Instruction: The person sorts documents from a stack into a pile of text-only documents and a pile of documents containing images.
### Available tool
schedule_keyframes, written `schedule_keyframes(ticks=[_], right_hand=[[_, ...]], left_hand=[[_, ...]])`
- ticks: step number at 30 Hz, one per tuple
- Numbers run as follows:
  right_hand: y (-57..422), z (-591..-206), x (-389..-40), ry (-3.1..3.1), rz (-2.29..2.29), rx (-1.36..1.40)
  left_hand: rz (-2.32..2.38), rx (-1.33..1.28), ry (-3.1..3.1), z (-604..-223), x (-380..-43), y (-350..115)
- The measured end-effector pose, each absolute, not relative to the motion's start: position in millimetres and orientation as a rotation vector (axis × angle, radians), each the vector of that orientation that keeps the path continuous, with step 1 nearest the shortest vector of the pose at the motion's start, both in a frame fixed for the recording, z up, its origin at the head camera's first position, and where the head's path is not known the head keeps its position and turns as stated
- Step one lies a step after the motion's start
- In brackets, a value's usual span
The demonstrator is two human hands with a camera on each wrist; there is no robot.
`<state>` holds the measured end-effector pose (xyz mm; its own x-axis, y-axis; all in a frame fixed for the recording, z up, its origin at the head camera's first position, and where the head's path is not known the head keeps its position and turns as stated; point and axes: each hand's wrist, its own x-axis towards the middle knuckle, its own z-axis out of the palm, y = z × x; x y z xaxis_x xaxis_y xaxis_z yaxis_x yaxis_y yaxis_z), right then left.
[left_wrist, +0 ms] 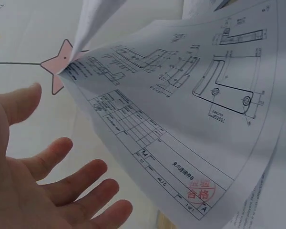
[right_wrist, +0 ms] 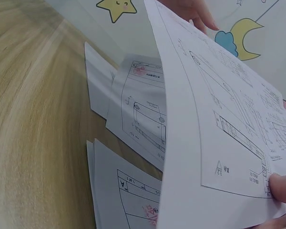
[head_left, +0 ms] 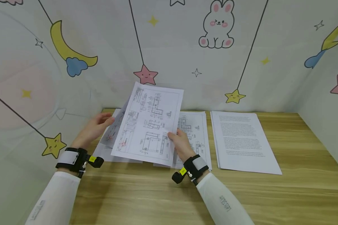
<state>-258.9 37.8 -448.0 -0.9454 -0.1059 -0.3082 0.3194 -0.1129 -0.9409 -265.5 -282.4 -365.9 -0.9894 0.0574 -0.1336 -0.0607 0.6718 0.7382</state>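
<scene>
My right hand (head_left: 182, 145) holds a sheet with a printed technical drawing (head_left: 149, 125) by its lower right edge, thumb on top. The sheet is raised and tilted above the table. At its left, my left hand (head_left: 91, 131) has its fingers spread and relaxed, with nothing in them. Close by those fingers is another drawing sheet (head_left: 114, 129), partly behind the raised one. It bears a red stamp (left_wrist: 200, 192). Beneath them lies a left pile of paper (head_left: 102, 153), mostly covered. A middle pile of drawings (head_left: 200, 137) lies behind my right hand.
To the right, a stack of sheets printed with text (head_left: 242, 142) lies on the wooden table (head_left: 146, 193). A white wall covering (head_left: 180, 56) with cartoon figures rises directly behind the papers. Another side of it stands close to my left arm.
</scene>
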Motion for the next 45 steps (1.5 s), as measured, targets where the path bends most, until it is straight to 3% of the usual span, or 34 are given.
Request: schedule_keyframes(ticks=[8, 18, 35, 45], right_hand=[[33, -449, -258, 1.852, -2.135, 0.177], [22, -455, -259, 1.786, -2.179, 0.089], [14, -444, -258, 1.845, -2.098, 0.03], [35, -434, -259, 1.886, -2.11, 0.046]], left_hand=[[1.072, 0.048, 2.562, -373, -282, -279], [1.08, 0.195, 2.484, -382, -278, -267], [1.299, 0.04, 2.623, -362, -270, -283], [1.528, 0.089, 2.505, -368, -266, -260]])
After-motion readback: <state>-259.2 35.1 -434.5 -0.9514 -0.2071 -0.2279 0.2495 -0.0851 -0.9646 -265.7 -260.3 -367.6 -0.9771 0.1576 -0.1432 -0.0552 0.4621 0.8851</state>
